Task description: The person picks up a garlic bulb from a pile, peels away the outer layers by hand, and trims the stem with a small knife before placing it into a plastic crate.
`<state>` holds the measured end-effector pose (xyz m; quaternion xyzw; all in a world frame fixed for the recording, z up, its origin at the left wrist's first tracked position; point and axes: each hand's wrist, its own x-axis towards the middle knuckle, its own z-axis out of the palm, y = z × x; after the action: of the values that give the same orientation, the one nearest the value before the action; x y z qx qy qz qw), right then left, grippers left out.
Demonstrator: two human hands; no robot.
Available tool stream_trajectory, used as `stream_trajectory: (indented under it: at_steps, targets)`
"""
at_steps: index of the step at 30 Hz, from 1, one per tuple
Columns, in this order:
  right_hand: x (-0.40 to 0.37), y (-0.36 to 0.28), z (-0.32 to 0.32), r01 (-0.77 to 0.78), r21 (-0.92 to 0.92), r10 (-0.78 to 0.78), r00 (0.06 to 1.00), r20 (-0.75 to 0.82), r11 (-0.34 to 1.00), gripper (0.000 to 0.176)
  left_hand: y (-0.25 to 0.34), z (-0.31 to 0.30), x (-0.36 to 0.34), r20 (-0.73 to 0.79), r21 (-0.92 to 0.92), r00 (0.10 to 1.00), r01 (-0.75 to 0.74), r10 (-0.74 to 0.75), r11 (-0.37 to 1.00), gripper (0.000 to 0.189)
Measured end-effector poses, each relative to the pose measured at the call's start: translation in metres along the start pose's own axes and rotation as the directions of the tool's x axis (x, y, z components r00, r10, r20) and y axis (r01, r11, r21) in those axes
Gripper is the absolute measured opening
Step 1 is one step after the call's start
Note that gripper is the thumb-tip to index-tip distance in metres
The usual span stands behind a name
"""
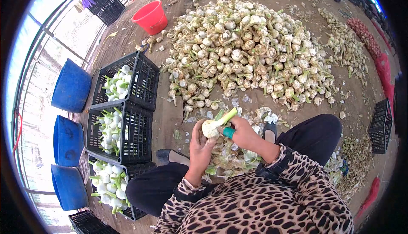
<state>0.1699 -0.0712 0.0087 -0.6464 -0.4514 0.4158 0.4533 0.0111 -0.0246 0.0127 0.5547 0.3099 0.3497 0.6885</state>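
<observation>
Between my two hands is a fresh garlic bulb [209, 129], pale and round, with a thick green stem pointing up to the right. My left hand [200, 146] is closed around the bulb from the left and below. From the right, my right hand [245, 135] grips it where stem and bulb meet, its fingers partly hidden behind the stem. A green wrap [228, 132] covers the right thumb. Under the hands, loose peeled skins [229, 159] litter the ground between my feet. Just ahead lies a large heap of unpeeled garlic [250, 47].
Left of me stand three black crates [141, 83] holding cleaned white garlic, with blue tubs [70, 142] beyond them. A red bucket [151, 17] sits at the heap's far left. A black crate [380, 125] and a red mesh sack [384, 76] are at the right.
</observation>
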Motion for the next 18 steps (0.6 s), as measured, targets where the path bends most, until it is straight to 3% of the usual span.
stream_trajectory:
  at_steps: [3, 6, 10, 12, 15, 18]
  targets:
    - [0.001, 0.006, -0.002, 0.241, 0.034, -0.239, 0.970, -0.043, 0.970, 0.029, 0.001, -0.002, 0.000, 0.028, 0.007, 1.000, 0.003, -0.003, 1.000, 0.048]
    - [0.000, 0.002, -0.007, 0.187, 0.089, -0.192, 0.980, 0.052, 0.978, 0.025, 0.004, 0.000, 0.001, -0.009, -0.285, 0.985, 0.165, -0.175, 0.944, 0.053]
    - [0.000, 0.001, -0.003, 0.216, 0.099, -0.223, 0.973, 0.065, 0.971, 0.019, -0.008, -0.007, 0.005, 0.028, -0.498, 0.951, 0.281, -0.308, 0.821, 0.035]
    - [-0.002, -0.006, -0.003, 0.205, 0.059, -0.210, 0.972, 0.102, 0.977, 0.019, -0.012, -0.006, 0.007, -0.002, -0.505, 0.920, 0.336, -0.391, 0.795, 0.038]
    - [0.002, 0.007, 0.000, -0.022, 0.280, -0.036, 0.979, 0.201, 0.960, 0.020, -0.004, -0.009, 0.007, 0.032, -0.476, 0.853, 0.471, -0.520, 0.743, 0.041]
    - [-0.001, 0.009, -0.002, 0.009, 0.179, -0.062, 0.955, 0.291, 0.984, 0.023, -0.010, -0.015, 0.009, 0.039, -0.485, 0.786, 0.555, -0.617, 0.676, 0.043]
